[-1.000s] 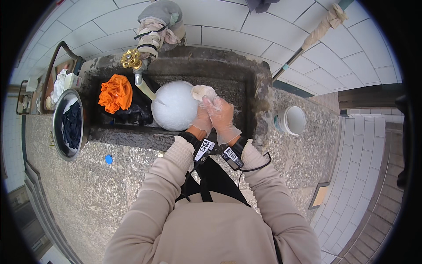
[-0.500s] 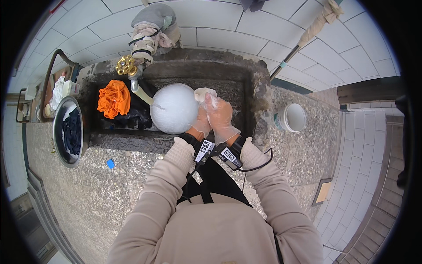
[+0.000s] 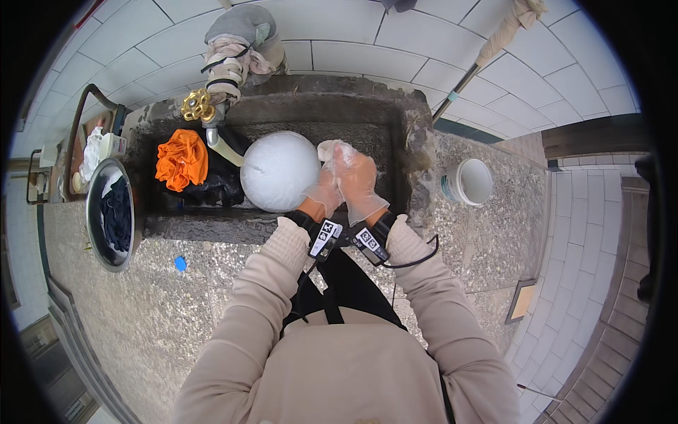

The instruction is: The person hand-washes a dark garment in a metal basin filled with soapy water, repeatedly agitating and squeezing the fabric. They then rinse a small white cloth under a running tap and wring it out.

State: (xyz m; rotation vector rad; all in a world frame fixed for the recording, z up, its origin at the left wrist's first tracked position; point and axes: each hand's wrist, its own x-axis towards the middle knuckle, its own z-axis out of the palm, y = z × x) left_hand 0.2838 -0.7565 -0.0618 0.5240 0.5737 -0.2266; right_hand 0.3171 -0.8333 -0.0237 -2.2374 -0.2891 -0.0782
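Both of my hands wear thin see-through gloves and are pressed together over the stone sink (image 3: 415, 159). A wet, soapy whitish cloth (image 3: 330, 149) is squeezed between them, its end sticking out past my fingers. My left hand (image 3: 325, 192) is closed on the lower part, largely covered by the other hand. My right hand (image 3: 358, 178) wraps the cloth from the right, with suds on its fingers. Right beside my left hand is a round basin heaped with white foam (image 3: 279, 172); its rim is hidden. A short pale hose (image 3: 227, 151) from the tap reaches the foam's edge.
An orange cloth (image 3: 181, 161) lies in the sink's left end on dark fabric (image 3: 220, 189). A brass tap handle (image 3: 197, 104) sits above. At left, a metal basin (image 3: 93, 237) holds dark clothes. A white bucket (image 3: 472, 182) stands at right; a pole (image 3: 455, 92) leans on the wall.
My hands stay together on the cloth, and my right hand has turned slightly over it. The cloth is more bunched, with less sticking out. The whole view has shifted a little.
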